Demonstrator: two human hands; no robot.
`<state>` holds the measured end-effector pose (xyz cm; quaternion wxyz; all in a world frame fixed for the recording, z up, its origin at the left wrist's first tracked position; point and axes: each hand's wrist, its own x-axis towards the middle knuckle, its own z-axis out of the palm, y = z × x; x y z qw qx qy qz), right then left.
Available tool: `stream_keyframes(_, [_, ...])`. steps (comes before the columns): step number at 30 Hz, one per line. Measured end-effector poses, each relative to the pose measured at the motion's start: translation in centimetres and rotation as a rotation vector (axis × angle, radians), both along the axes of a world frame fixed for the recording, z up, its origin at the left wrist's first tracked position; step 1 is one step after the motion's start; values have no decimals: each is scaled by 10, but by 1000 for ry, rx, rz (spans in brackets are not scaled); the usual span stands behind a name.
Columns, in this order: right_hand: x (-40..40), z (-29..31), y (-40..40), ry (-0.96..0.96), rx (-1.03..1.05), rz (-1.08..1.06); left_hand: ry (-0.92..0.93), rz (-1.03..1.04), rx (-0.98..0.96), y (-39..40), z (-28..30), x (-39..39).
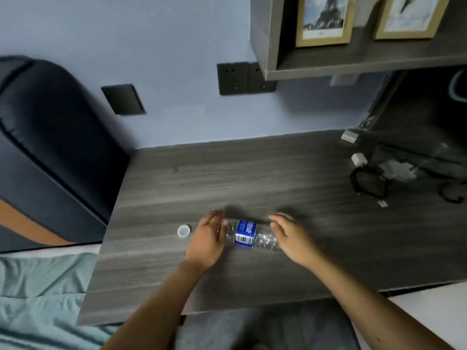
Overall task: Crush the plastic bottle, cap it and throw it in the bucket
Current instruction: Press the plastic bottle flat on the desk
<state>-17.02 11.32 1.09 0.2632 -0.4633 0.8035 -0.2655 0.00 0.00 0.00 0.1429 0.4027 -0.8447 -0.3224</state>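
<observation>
A clear plastic bottle with a blue label lies on its side on the grey wooden desk, between my two hands. My left hand covers its left end, fingers curled around it. At the bottle's right end, my right hand rests with its fingers partly spread over the crinkled part. The white cap sits loose on the desk just left of my left hand. No bucket is in view.
A white charger and black cables lie at the desk's right back. A dark padded headboard and a bed with a teal sheet are on the left. A shelf with framed pictures hangs above.
</observation>
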Motion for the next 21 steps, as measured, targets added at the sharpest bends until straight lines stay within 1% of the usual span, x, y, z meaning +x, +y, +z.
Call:
stream_keyframes(3, [-1,-14,-18,83,62,41,-110,-100,-148,-14,-7,-15])
stream_keyframes(5, [3,-25,-27,100,166,77,-192,-153,-174,-20,-13,-24])
stream_keyframes(8, [4,-39,-34,159,237,111,-318,-211,-248,-23,-29,-28])
stream_keyframes(12, [5,-51,-36,209,255,163,-384,-234,-330,-24,-43,-27])
stream_keyframes(14, [5,-55,-35,268,248,178,-411,-240,-366,-25,-46,-27])
stream_keyframes(17, [7,-59,-32,356,234,197,-458,-260,-391,-23,-49,-28])
stream_keyframes(21, [8,-64,-34,401,257,217,-511,-297,-399,-23,-52,-32])
